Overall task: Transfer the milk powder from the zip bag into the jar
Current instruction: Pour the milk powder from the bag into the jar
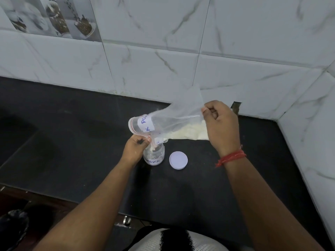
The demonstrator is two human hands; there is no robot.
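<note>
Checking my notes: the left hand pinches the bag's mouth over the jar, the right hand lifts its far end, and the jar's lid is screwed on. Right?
Not quite: the head view shows the lid lying on the counter beside the open jar. The left hand, right hand and zip bag are as stated.

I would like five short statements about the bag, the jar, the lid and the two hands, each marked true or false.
1. The lid is screwed onto the jar. False: it lies on the counter beside the jar.
2. The right hand lifts the far end of the zip bag. True.
3. The left hand pinches the bag's mouth over the jar. True.
4. The bag is empty. False: milk powder remains inside.
5. The jar lies on its side. False: it stands upright.
</note>
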